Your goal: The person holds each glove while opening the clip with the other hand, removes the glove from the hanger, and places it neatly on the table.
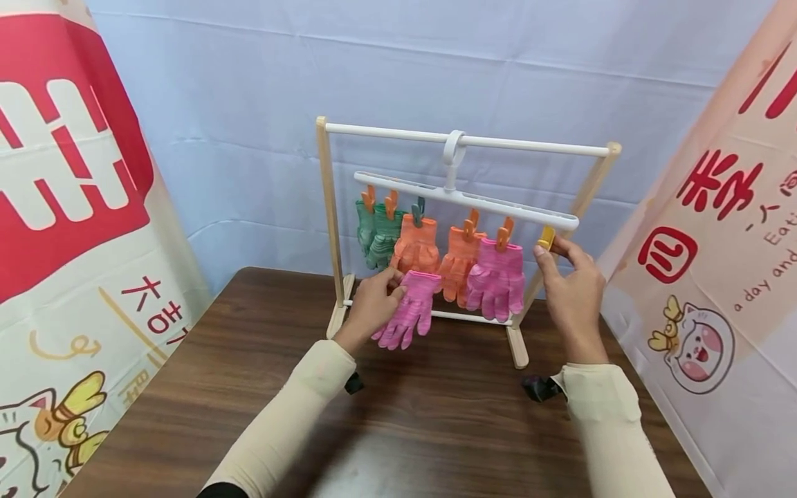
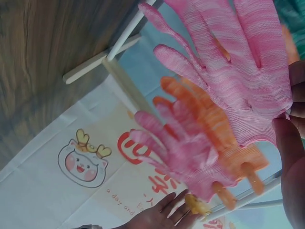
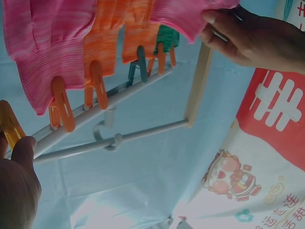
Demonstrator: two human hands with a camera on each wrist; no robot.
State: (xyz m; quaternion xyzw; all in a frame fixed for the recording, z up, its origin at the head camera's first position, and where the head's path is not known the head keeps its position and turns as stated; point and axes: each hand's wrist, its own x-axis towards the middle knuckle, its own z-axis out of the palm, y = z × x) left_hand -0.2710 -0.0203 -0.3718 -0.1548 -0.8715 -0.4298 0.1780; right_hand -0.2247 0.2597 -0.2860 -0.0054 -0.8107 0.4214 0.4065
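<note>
My left hand (image 1: pixel 375 304) pinches a pink knit glove (image 1: pixel 411 308) at the edge of its cuff, and the glove's fingers dangle downward in front of the rack. With thumb and fingers my right hand (image 1: pixel 574 287) pinches a yellow clothespin (image 1: pixel 546 237) at the right end of the white hanger (image 1: pixel 498 204). Beside that clothespin, another pink glove (image 1: pixel 496 280) hangs from an orange clothespin (image 1: pixel 504 234). Further left two orange gloves (image 1: pixel 462 259) and two green gloves (image 1: pixel 384 238) hang from clothespins. In the right wrist view the yellow clothespin (image 3: pixel 10 123) sits between thumb and fingers.
The hanger hooks over the top bar (image 1: pixel 535 145) of a small wooden-sided rack (image 1: pixel 331 207) on a dark wood table (image 1: pixel 429 415). A pale cloth (image 1: pixel 261 83) hangs behind, with printed banners (image 1: pixel 697 263) at both sides. Black straps (image 1: pixel 540 388) show near the wrists.
</note>
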